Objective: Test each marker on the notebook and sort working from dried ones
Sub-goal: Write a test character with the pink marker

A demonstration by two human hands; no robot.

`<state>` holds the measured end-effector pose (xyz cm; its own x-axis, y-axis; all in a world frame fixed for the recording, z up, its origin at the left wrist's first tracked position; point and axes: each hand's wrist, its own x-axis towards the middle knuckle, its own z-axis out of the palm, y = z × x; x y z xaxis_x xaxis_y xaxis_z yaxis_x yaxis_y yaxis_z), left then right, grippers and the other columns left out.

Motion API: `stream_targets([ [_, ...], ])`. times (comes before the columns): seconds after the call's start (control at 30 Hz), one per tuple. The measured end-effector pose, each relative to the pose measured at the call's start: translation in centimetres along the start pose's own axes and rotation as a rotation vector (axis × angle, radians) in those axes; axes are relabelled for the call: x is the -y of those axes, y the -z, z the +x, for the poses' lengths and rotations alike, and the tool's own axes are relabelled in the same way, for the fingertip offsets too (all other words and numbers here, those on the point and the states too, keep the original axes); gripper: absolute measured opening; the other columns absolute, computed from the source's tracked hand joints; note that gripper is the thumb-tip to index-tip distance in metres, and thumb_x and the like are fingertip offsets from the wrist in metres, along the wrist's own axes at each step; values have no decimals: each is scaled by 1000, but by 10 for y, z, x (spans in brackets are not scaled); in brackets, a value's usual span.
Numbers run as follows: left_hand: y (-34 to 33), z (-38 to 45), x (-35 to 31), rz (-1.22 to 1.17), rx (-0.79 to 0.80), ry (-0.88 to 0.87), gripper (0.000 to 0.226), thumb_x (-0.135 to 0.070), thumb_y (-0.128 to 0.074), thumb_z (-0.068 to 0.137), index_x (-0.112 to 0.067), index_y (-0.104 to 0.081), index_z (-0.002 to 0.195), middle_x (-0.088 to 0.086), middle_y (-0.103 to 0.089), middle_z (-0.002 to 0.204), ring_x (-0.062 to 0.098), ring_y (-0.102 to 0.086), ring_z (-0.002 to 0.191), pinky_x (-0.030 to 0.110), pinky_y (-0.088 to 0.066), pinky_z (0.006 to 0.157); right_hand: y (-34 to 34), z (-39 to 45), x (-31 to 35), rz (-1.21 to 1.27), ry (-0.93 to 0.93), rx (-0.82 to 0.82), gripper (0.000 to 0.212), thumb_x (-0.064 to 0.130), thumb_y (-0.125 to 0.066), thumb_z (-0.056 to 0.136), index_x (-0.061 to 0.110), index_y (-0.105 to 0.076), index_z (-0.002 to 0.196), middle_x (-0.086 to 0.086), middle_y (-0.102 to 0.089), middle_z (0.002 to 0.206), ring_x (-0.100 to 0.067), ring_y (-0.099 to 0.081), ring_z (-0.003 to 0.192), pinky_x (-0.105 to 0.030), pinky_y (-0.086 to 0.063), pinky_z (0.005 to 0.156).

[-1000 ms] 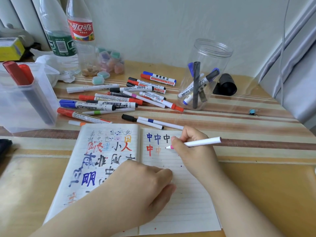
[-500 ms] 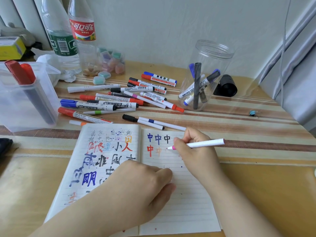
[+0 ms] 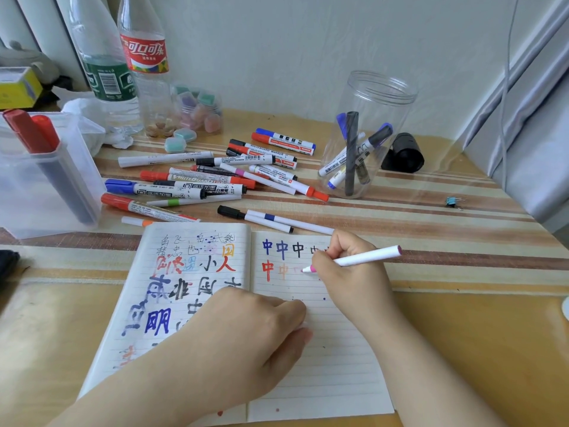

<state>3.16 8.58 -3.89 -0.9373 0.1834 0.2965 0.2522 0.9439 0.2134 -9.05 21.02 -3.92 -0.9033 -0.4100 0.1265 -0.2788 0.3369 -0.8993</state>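
Head view, looking down at the table (image 3: 462, 334).

Open notebook (image 3: 323, 365) flat in the middle, near the front edge. Left page full of big colored writing. Right page with two short rows of writing at the top.

Right hand (image 3: 354, 272) on the top of the notebook's right page, fingers curled tight around a white marker with a pink tip (image 3: 363, 258). Pink tip touching the paper, just after the red and faint orange marks in the second row. Back end of the marker pointing up and to the right.

Left hand (image 3: 246, 340) lying on the middle of the notebook, across the fold, fingers curled in loosely with nothing seen between them, pressing the pages down.

Behind the notebook, a messy pile of markers (image 3: 200, 183) lying flat. Behind the notebook to the right, a clear round jar (image 3: 369, 134) standing up with a few markers inside. Behind the notebook to the left, a clear square box (image 3: 46, 186) with red-capped markers leaning in it. Two plastic bottles (image 3: 123, 66) far behind the notebook, by the wall.
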Motion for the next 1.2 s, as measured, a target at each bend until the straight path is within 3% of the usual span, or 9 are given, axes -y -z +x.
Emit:
stream_targets([
  [0.17, 0, 0, 0, -24, -3, 4, 35, -41, -35, 87, -22, -62, 77, -10, -59, 58, 11, -53, 43, 24, -39, 35, -2, -2, -1, -8, -15, 55, 31, 4, -61, 82, 2, -38, 62, 6, -45, 44, -1, -45, 36, -23, -28, 44],
  [0.33, 1, 0, 0, -64, 6, 21, 32, -43, -37, 86, -23, -60, 77, -10, -65, 66, 12, -55, 46, 26, -43, 37, 0, 2, -3, -14, -20, -9, 35, 1, -58, 81, 12, -35, 57, 9, -39, 37, -20, -51, 41, -19, -24, 37],
  [0.43, 2, -1, 0, -60, 12, 24, 32, -43, -37, 85, -22, -61, 78, -10, -65, 66, 13, -55, 46, 26, -44, 37, 0, 2, -3, 11, 4, -29, 36, 4, -61, 83, 11, -35, 58, 9, -44, 39, -7, -33, 37, -19, -25, 37],
  [0.63, 2, 0, 0, -58, 26, 28, 31, -42, -39, 84, -23, -61, 77, -10, -64, 63, 11, -53, 43, 25, -42, 36, -3, 1, -1, 2, 10, -7, 34, 9, -62, 85, 4, -38, 61, -18, -53, 52, -10, -38, 38, -21, -29, 38],
  [0.77, 3, -1, 0, -119, 38, 39, 28, -42, -38, 85, -22, -53, 73, -9, -67, 69, 11, -53, 44, 26, -44, 37, 2, -1, 4, 5, -30, 89, 33, -3, -56, 81, 6, -34, 59, 8, -39, 36, 2, -44, 32, -14, -22, 36],
  [0.87, 7, 0, 0, -159, -28, 63, 29, -43, -40, 85, -22, -58, 76, -13, -56, 56, 9, -49, 42, 26, -42, 38, 3, -3, 5, 16, -19, 106, 34, -3, -56, 82, 7, -34, 58, 11, -39, 32, 3, -45, 33, -14, -23, 37],
  [0.97, 11, 3, 3, -240, -163, 157, 23, -43, -43, 83, -25, -56, 76, -17, -38, 48, 8, -46, 45, 20, -38, 40, 4, -4, 4, 126, 22, 13, 36, 5, -60, 84, 9, -36, 57, 9, -40, 37, -4, -31, 35, -20, -25, 39],
  [1.07, 13, 6, 9, -415, -233, 323, 22, -50, -44, 81, -32, -56, 83, -12, -60, 65, 7, -55, 64, 17, -43, 56, 10, -6, 12, 355, 52, -23, 39, 17, -59, 82, 15, -34, 53, 6, -38, 39, -8, -29, 40, -19, -28, 42],
  [1.2, 15, 9, 9, -606, -211, 421, 15, -35, -53, 90, -37, -58, 76, -26, -63, 83, 1, -57, 78, 9, -40, 65, 13, -14, 20, 462, 101, 80, 32, 35, -58, 69, 20, -36, 52, 5, -36, 39, -9, -29, 41, -17, -29, 43],
])
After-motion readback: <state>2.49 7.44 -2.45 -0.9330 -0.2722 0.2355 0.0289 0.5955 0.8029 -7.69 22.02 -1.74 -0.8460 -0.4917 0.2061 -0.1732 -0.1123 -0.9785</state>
